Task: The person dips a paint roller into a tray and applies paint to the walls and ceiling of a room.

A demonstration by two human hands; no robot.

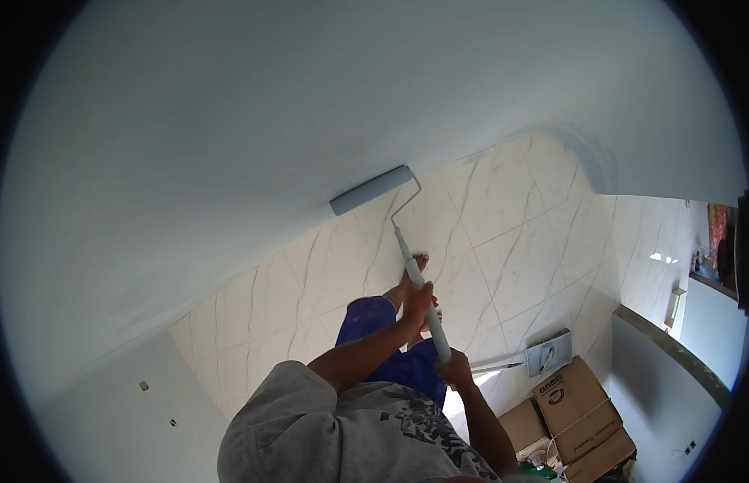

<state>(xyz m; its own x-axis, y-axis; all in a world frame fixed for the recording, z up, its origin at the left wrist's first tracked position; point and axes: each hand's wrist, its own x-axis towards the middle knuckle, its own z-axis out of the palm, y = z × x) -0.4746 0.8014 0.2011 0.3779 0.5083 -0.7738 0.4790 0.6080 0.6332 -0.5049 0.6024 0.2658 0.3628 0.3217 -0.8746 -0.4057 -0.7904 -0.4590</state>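
Note:
A paint roller (370, 190) with a bluish-grey sleeve lies against the lower part of the pale wall (189, 121). Its bent wire frame runs down to a long grey pole (435, 322). My left hand (419, 301) is wrapped round the middle of the pole. Lower down, near the pole's end, my right hand (453, 371) grips it. The pole slants over my blue shorts and bare feet.
Marble-patterned tiles cover the floor (503, 241). A paint tray (549, 352) stands at the lower right, beside cardboard boxes (580, 410). A low partition wall (656, 370) rises at the right, and another wall (125, 419) at the lower left.

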